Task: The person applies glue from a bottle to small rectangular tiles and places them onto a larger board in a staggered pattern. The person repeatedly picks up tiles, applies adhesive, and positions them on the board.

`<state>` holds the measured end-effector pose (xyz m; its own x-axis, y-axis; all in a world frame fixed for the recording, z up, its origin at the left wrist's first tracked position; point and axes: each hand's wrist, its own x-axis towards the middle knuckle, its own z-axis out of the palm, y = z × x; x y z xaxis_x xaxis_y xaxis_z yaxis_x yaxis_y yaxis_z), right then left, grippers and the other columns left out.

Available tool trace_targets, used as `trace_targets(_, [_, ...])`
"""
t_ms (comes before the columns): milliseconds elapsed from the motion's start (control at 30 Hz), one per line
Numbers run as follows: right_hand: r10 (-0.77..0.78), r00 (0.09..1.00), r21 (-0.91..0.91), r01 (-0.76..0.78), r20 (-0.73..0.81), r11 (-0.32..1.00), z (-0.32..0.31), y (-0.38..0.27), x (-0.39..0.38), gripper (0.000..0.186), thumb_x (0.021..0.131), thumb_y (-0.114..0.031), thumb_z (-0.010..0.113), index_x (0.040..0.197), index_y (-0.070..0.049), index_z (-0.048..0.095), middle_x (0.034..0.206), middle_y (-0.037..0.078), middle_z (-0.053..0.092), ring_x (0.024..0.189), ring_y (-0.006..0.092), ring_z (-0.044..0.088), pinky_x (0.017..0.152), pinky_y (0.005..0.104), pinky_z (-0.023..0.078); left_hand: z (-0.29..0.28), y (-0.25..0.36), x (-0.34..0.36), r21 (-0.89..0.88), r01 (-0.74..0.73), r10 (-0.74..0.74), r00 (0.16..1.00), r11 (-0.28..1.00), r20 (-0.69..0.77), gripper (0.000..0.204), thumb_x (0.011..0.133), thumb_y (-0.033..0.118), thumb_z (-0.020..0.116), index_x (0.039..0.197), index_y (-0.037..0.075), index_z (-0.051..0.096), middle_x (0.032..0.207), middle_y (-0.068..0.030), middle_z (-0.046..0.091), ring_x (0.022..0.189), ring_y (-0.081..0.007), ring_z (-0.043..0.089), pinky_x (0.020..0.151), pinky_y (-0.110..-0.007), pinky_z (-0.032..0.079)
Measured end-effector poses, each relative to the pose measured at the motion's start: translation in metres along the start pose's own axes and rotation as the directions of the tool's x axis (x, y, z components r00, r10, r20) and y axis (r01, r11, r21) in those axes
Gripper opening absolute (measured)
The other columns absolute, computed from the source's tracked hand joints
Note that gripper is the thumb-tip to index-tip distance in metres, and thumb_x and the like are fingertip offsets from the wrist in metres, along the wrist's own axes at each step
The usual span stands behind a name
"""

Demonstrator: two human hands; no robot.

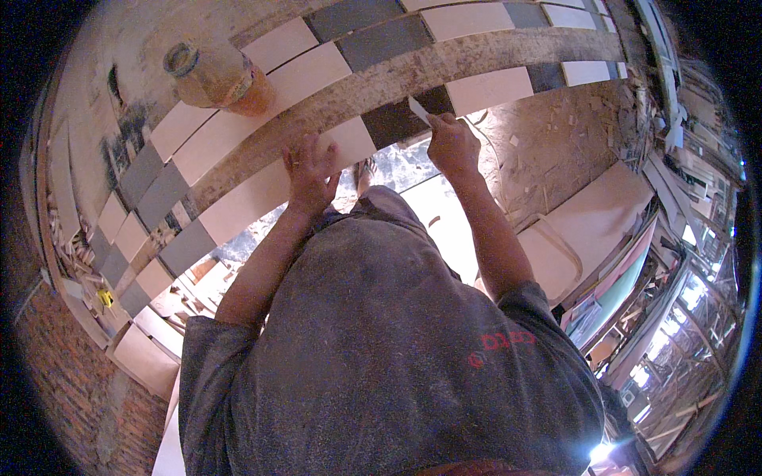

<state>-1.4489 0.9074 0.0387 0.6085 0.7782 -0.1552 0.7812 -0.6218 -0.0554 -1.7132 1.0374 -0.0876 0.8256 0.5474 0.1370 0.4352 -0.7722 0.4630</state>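
Wraps the right grip [454, 147] snugly around the lower end of a thin pale strip [417, 109], likely for fine control, with the upper end at the dark rectangular piece [393, 123] along the front edge of the tabletop [381, 82]. Spreads the left grip [311, 168], apparently grasping nothing, over the pale rectangular piece [354, 141] just beside, probably to steady it, with a bottle [226, 79] set farther back.

Long desk [361, 94], brown, worn surface, black stains toward far left. Flat pale pieces [490, 90] and dark grey pieces [385, 41] lie end to end in curving rows: one along near edge, two side by side farther in, bare strip between. Plastic bottle [218, 78], orange-brown contents, stands at far rows. Small yellow object [105, 298] near left end.
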Motion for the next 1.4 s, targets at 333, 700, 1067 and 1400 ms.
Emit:
trace_targets(333, [-0.210,0.977,-0.035,0.211,0.033,0.977,0.000,0.015,-0.006,0.039,0.079,-0.001,0.059,0.112,-0.018,0.072,0.107,0.001,0.069,0.100,0.0275,0.064,0.077,0.0413,0.058,0.000,-0.001,-0.001,0.027,-0.008,0.007,0.999,1.000,0.040,0.060,0.081,0.032,0.073,0.137,0.018,0.059,0.147,-0.0246,0.040,0.141,-0.0434,0.032,0.116,-0.068,0.007])
trace_targets(700, [-0.291,0.950,0.065,0.285,0.118,0.956,-0.016,0.052,-0.031,0.034,0.079,0.000,0.059,0.105,-0.016,0.075,0.108,0.001,0.071,0.102,0.0276,0.064,0.083,0.0418,0.057,-0.014,0.007,0.001,-0.002,0.006,-0.006,1.000,1.000,0.002,0.065,0.075,0.029,0.079,0.136,0.018,0.060,0.149,-0.0227,0.037,0.143,-0.0421,0.030,0.116,-0.065,0.012])
trace_targets(1067, [-0.536,0.804,0.015,0.559,-0.258,0.829,0.037,0.056,0.009,0.053,0.075,-0.003,0.061,0.125,-0.020,0.063,0.123,0.008,0.062,0.113,0.0336,0.057,0.085,0.0487,0.048,-0.018,0.009,0.004,0.002,0.026,-0.026,1.000,1.000,0.002,0.066,0.073,0.028,0.081,0.135,0.021,0.061,0.149,-0.0184,0.038,0.143,-0.0384,0.031,0.117,-0.062,0.012])
trace_targets(1400, [-0.533,0.808,-0.022,0.546,-0.249,0.838,0.045,0.063,0.017,0.052,0.079,-0.006,0.060,0.128,-0.022,0.062,0.124,0.006,0.061,0.115,0.0310,0.055,0.087,0.0496,0.045,-0.025,0.013,0.008,-0.001,0.036,-0.036,0.999,0.999,0.003,0.062,0.070,0.026,0.081,0.130,0.021,0.065,0.146,-0.0164,0.042,0.140,-0.0372,0.036,0.118,-0.058,0.015])
